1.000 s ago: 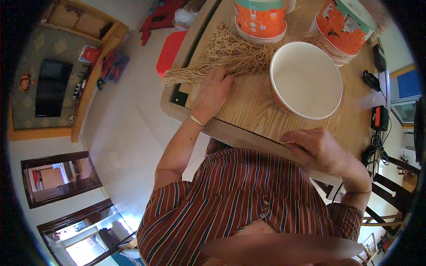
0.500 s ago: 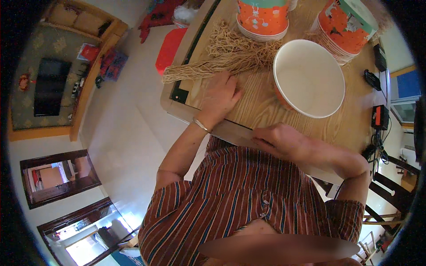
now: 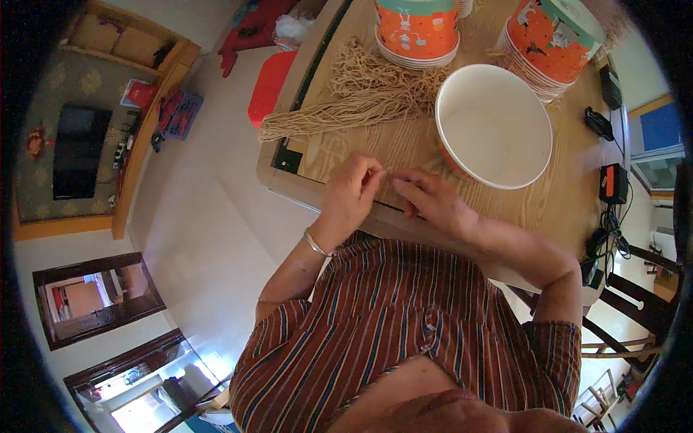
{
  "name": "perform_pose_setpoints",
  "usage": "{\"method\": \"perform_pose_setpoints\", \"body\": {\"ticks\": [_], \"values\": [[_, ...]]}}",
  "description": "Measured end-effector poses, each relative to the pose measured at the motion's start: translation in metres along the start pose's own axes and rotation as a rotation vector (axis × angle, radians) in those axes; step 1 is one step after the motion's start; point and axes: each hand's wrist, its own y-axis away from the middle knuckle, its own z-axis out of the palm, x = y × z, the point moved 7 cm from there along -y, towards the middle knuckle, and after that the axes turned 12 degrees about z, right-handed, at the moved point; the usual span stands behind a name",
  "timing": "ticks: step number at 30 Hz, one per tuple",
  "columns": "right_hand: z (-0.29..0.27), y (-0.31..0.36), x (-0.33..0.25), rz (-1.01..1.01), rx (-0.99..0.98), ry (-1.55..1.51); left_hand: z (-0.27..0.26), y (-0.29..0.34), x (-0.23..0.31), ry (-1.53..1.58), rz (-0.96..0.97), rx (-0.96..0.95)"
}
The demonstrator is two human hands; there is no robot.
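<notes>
My left hand, with a bracelet at its wrist, is pinched closed above the near edge of the wooden table. Facing it, fingertips almost meeting, my right hand is also closed in a pinch. Whatever lies between the fingers is too small to make out. Just beyond my hands a bundle of thin tan cords lies across the table, its tied-looking end at the left edge and its far part loose and tangled. To the right of it stands a large paper tub, white inside, its mouth tilted toward me.
Two stacks of upturned orange-and-green paper tubs, the left stack and the right stack, stand at the back. A black-and-orange box with cables is by the right edge. A red stool stands left of the table.
My left hand has drawn back from the cord bundle toward me. My right hand has moved up and left to meet it, and both now pinch close together.
</notes>
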Motion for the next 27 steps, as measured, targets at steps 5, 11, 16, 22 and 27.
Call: {"method": "perform_pose_setpoints", "body": {"ticks": [5, 11, 16, 22, 27], "values": [[0.007, -0.008, -0.012, -0.034, 0.016, -0.328, 0.007, 0.009, 0.023, -0.03, 0.085, 0.047], [0.005, 0.002, -0.031, 0.019, 0.048, -0.52, 0.002, 0.01, 0.04, 0.022, 0.076, 0.109], [-0.008, 0.033, -0.077, -0.464, 0.287, -0.174, -0.002, 0.007, 0.042, 0.22, 0.058, 0.215], [-0.024, 0.045, -0.094, -0.237, 0.116, -0.531, -0.008, -0.006, 0.03, 0.168, 0.16, 0.206], [-0.055, 0.078, -0.13, -0.355, 0.218, -0.419, -0.004, -0.009, -0.003, 0.069, 0.102, 0.135]]}}
